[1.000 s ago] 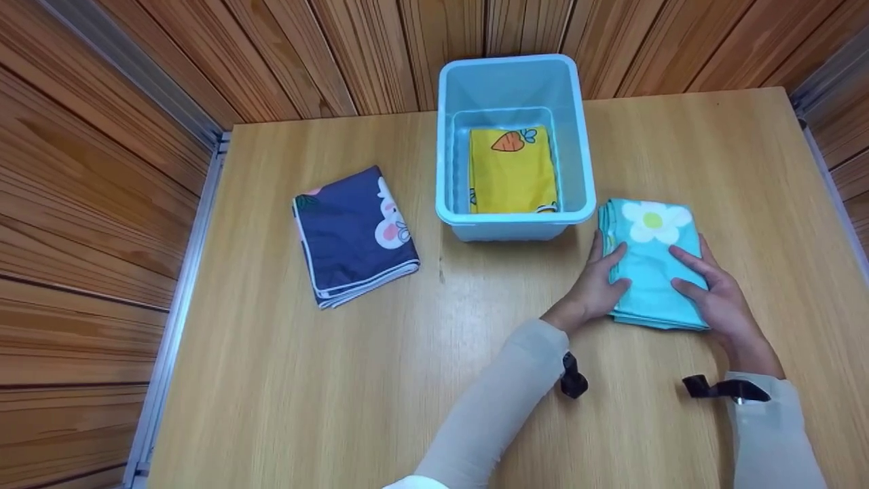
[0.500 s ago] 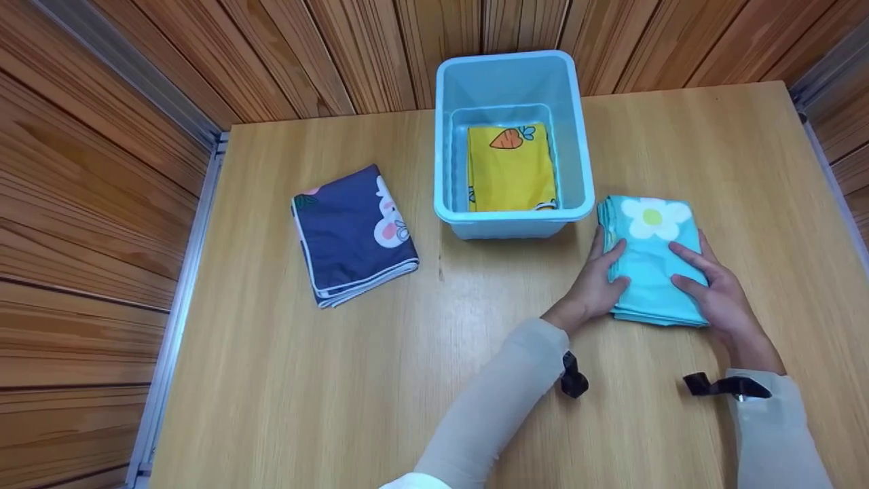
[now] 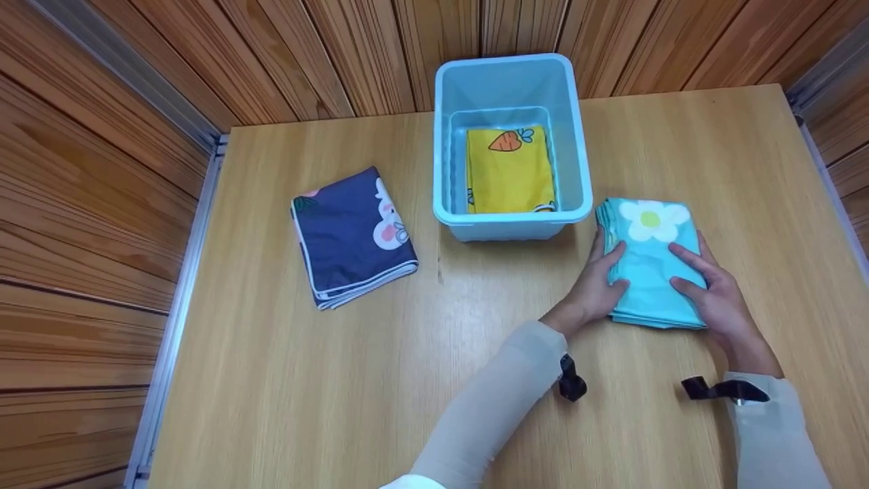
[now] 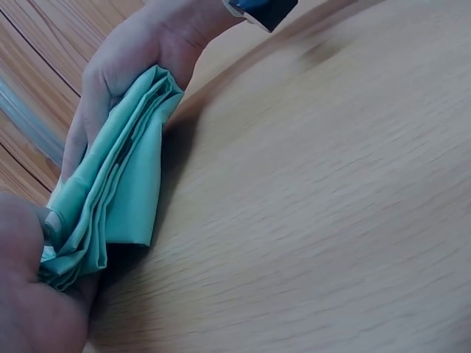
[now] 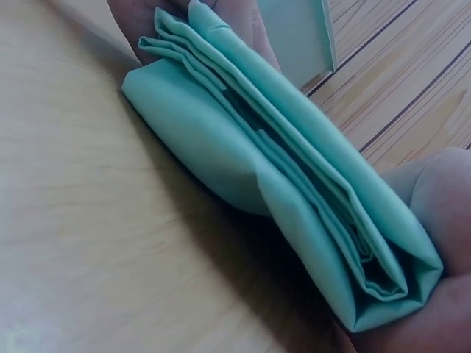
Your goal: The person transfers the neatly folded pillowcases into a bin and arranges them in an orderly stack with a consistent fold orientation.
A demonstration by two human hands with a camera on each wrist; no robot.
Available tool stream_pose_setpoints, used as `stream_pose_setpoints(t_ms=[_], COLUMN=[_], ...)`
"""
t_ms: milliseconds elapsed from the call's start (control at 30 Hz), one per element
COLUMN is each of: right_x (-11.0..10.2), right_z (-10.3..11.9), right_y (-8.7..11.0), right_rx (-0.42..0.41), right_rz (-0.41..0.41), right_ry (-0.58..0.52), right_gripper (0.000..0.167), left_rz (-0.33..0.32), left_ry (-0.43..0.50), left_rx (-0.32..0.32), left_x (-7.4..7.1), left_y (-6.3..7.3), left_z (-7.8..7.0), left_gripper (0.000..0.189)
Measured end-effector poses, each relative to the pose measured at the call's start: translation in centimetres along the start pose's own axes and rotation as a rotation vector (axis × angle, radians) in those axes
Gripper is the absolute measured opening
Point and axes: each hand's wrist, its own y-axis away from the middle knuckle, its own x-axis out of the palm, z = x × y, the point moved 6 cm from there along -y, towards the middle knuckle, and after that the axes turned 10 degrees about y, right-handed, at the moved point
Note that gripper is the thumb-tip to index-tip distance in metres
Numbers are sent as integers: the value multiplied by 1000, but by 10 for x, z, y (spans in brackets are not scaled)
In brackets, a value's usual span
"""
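Turquoise cloth [image 3: 655, 272], folded, is clamped between the fingers of the left hand [image 3: 592, 286] and right hand [image 3: 725, 295] at opposite edges, thumbs on top, probably to keep its loose layers together. It appears just off the table [image 3: 407, 387], over its own shadow. Beside it stands a blue tub [image 3: 512, 219], whose walls seem to keep the yellow cloth [image 3: 512, 178] contained; farther left, a navy cloth [image 3: 353, 234] lies folded, untouched.

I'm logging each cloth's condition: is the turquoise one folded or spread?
Folded: the turquoise cloth shows stacked layers along its edge in both wrist views.
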Motion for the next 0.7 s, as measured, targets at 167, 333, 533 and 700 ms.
stream_pose_setpoints(t_ms=[167, 333, 533, 700], right_x=[0, -2, -2, -4], right_z=[4, 9, 13, 17], right_y=[0, 0, 2, 3], right_rx=[-15, -77, -99, -81], right_rz=[-16, -40, -48, -48], right_ry=[-2, -14, -20, -24], right_gripper=[54, 55, 55, 54], left_rz=[0, 14, 23, 16], left_ry=[-1, -2, -9, -9], left_rx=[22, 71, 73, 42], left_x=[-2, -3, -5, -6], left_y=[-1, -1, -1, 1], left_z=[-4, -8, -12, -16], left_gripper=[65, 64, 64, 65])
